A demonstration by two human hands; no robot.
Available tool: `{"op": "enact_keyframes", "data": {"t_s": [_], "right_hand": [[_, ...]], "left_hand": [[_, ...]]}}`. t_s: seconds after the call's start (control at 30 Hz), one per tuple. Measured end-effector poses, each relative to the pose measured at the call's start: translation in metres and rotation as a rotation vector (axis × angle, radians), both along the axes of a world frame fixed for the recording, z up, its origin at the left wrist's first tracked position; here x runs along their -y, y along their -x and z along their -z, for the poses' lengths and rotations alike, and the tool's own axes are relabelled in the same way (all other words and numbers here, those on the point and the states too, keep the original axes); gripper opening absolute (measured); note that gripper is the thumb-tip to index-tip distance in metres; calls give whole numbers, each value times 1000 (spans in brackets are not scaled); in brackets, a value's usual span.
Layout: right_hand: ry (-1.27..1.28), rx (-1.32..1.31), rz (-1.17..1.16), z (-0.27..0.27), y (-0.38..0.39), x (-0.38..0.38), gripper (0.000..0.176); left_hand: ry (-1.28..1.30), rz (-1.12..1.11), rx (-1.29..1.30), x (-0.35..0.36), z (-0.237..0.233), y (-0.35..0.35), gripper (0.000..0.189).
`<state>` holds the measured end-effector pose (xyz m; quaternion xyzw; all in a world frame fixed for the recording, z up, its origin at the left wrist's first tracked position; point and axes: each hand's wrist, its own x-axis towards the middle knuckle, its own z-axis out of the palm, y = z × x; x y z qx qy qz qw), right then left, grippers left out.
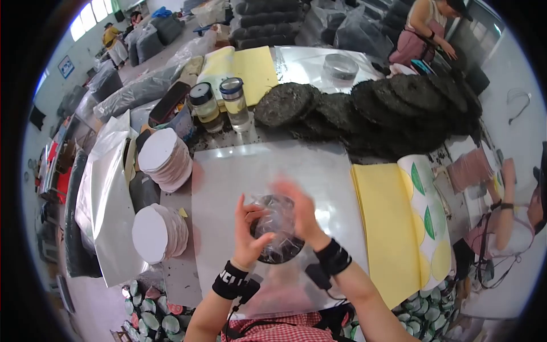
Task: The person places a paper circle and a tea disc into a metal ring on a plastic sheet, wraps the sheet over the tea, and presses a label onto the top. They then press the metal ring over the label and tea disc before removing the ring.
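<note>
A dark round cake under crinkled clear plastic film lies on the shiny work sheet in front of me. My left hand is at its left side, fingers apart, with the thumb reaching over the film. At the right edge of the cake is my right hand, its fingers smeared by motion over the top. Both wrists wear black bands. Beyond the hands, rough dark round cakes are piled in overlapping rows.
Two stacks of white paper discs stand at left. Yellow sheets and a strip of green-printed round labels lie at right. Two lidded jars stand behind. A person bends at the back right; several small wrapped packs sit below the table.
</note>
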<state>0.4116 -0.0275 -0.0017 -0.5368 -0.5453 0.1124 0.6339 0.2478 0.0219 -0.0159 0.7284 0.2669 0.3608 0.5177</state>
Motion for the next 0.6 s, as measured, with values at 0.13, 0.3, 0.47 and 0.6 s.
{"op": "enact_keyframes", "data": {"t_s": [0.13, 0.3, 0.47, 0.6], "right_hand": [[-22, 190, -294, 26, 9, 21, 31], [294, -34, 192, 10, 51, 40, 11], [449, 212, 121, 5, 54, 76, 20], [623, 365, 20, 7, 31, 62, 9]], "left_hand": [[-281, -53, 119, -10, 5, 18, 40], [-574, -130, -350, 21, 7, 0, 26], [-560, 179, -330, 15, -12, 19, 63], [-674, 223, -668, 24, -9, 10, 75]]}}
